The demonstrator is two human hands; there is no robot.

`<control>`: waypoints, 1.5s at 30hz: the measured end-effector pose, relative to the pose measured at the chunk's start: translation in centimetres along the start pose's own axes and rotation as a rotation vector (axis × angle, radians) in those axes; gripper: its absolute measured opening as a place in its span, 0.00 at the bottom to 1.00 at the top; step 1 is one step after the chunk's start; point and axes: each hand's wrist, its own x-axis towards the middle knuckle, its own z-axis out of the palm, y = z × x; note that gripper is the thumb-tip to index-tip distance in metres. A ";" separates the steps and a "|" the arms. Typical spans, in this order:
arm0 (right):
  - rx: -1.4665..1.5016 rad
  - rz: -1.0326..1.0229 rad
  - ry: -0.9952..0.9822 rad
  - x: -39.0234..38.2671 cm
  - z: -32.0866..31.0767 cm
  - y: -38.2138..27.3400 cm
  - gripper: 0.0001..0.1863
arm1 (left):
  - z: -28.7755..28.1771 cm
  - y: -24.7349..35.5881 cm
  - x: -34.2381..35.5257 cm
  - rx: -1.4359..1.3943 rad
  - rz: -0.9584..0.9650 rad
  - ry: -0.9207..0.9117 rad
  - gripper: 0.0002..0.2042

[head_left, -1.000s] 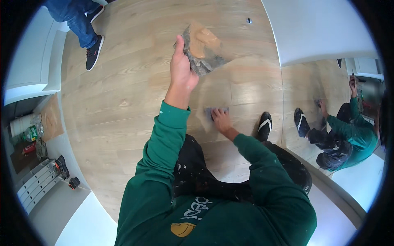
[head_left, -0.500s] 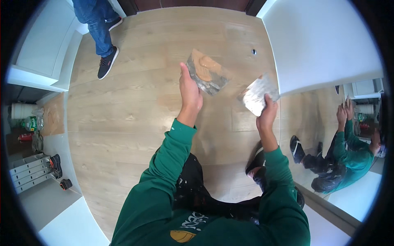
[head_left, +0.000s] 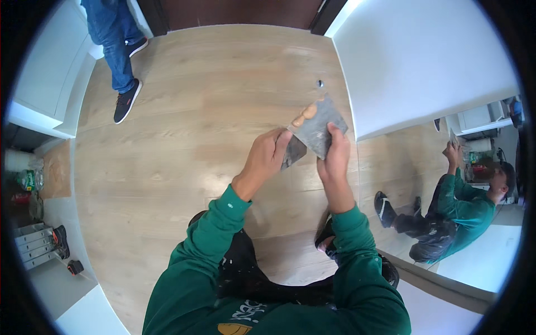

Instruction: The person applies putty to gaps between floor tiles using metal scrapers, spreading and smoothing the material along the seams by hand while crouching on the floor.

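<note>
My left hand (head_left: 261, 163) is closed on a flat metal putty scraper (head_left: 294, 154), thumb on top, most of the blade hidden behind the other one. In my right hand (head_left: 336, 152) is a second flat grey putty scraper (head_left: 321, 129), pinched at its right corner with the thumb on its face. The two blades overlap above the wood floor, in front of me. Tan putty (head_left: 306, 114) lies in lumps along the upper left edge of the right-hand scraper.
Another person's legs in jeans and dark shoes (head_left: 128, 100) stand at the far left. A mirror (head_left: 413, 167) on the right reflects me crouching. A dark door (head_left: 240, 12) is at the far end. Bottles (head_left: 29, 180), a folded ladder (head_left: 36, 244) and a tape measure (head_left: 75, 267) are on the left.
Both hands have come together, the left turning over its scraper. Putty that lay on the left-hand blade now shows along the right-hand blade's edge. The whole view has shifted slightly.
</note>
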 end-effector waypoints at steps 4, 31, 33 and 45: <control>-0.114 -0.333 -0.131 -0.4 -0.4 -5.2 0.15 | 0.0 -2.1 -0.3 -0.227 -0.315 -0.106 0.25; -0.100 0.624 -0.122 -3.9 -3.0 -13.8 0.14 | 2.4 1.0 -1.2 0.003 0.600 0.187 0.23; -0.073 0.725 -0.119 -4.7 -3.3 -13.2 0.14 | 2.5 1.5 -1.0 0.090 0.753 0.114 0.21; -0.254 0.493 -0.242 0.0 -8.7 -12.0 0.16 | 3.8 -4.0 0.1 -0.397 -0.366 0.328 0.17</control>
